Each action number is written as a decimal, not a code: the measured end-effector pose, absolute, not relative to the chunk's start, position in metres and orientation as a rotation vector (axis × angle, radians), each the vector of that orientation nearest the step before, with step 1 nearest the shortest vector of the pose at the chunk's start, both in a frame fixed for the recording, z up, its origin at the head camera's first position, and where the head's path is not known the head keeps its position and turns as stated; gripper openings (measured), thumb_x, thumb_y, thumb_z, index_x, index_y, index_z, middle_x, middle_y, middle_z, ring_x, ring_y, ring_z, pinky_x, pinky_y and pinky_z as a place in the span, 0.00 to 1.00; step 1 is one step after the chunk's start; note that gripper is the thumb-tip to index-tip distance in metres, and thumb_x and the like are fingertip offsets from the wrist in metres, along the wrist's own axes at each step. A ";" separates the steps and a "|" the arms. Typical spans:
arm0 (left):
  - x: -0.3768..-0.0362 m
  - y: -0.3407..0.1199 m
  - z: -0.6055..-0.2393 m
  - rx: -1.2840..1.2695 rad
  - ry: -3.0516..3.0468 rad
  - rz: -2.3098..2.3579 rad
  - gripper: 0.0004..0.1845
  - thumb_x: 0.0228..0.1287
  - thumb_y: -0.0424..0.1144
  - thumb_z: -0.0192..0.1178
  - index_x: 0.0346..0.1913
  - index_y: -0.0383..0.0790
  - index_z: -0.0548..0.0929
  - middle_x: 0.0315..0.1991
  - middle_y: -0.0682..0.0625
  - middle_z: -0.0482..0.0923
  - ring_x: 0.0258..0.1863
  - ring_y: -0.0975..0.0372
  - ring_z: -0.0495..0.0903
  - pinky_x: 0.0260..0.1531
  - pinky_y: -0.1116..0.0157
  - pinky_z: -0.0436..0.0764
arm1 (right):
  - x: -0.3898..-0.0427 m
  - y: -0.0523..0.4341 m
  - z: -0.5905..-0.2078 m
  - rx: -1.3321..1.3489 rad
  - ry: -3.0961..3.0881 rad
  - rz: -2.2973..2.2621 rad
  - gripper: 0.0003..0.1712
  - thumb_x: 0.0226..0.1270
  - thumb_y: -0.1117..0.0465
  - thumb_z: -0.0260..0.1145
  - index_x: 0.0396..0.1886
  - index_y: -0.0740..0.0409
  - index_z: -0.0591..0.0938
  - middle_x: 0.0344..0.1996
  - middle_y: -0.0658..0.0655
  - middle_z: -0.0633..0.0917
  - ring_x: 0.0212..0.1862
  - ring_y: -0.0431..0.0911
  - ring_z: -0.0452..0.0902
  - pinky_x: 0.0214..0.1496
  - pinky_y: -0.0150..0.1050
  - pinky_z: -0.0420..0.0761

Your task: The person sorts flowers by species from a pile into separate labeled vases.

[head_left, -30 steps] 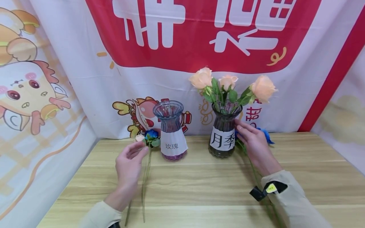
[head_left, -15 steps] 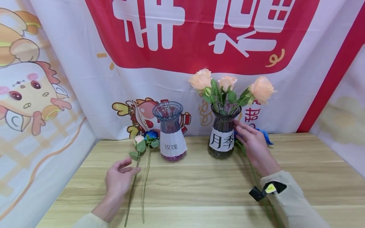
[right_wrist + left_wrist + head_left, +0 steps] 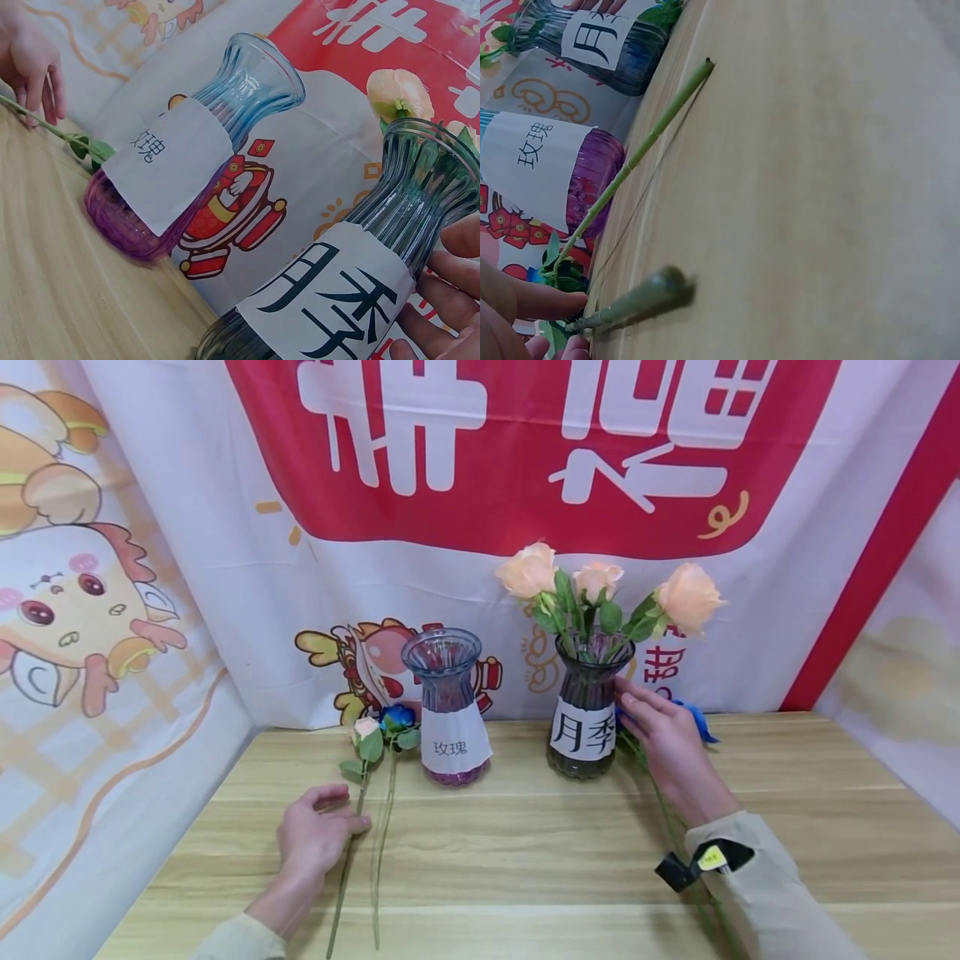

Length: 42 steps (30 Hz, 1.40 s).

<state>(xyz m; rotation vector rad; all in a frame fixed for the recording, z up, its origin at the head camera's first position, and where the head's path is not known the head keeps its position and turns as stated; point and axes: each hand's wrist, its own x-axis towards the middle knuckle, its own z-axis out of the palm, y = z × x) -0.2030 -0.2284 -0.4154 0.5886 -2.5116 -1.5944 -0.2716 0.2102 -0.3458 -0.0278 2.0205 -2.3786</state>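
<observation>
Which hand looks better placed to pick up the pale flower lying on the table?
The left hand, probably: it is beside the stem of the pale flower. The right hand is much farther off, its fingers at the side of the dark vase.

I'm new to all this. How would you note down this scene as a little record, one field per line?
dark vase: upright, holding three peach roses
purple vase: upright, no flowers inside
left hand: at the pale rose's stem, thumb and fingers apart
right hand: touching the dark vase's side
table: pale rose and blue rose lying beside the purple vase
</observation>
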 end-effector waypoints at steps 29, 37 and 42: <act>-0.221 -0.235 -0.377 0.551 -2.225 -2.026 0.31 0.63 0.31 0.75 0.68 0.30 0.78 0.42 0.47 0.93 0.37 0.65 0.93 0.45 0.67 0.90 | -0.268 0.210 -0.346 -0.046 2.038 -2.380 0.33 0.86 0.55 0.56 0.84 0.56 0.61 0.86 0.51 0.59 0.87 0.48 0.53 0.89 0.47 0.55; -0.230 -0.227 -0.354 0.522 -1.892 -2.207 0.22 0.67 0.30 0.72 0.62 0.33 0.80 0.36 0.56 0.91 0.36 0.66 0.92 0.47 0.67 0.90 | -0.270 0.210 -0.347 -0.049 2.032 -2.383 0.33 0.86 0.55 0.56 0.84 0.56 0.62 0.86 0.51 0.60 0.86 0.48 0.53 0.89 0.46 0.56; -0.236 -0.209 -0.348 0.479 -1.729 -2.238 0.17 0.68 0.30 0.72 0.55 0.31 0.80 0.33 0.54 0.92 0.34 0.63 0.93 0.45 0.64 0.91 | -0.271 0.210 -0.347 -0.045 2.039 -2.378 0.33 0.86 0.55 0.56 0.84 0.55 0.62 0.85 0.51 0.61 0.86 0.47 0.53 0.89 0.46 0.56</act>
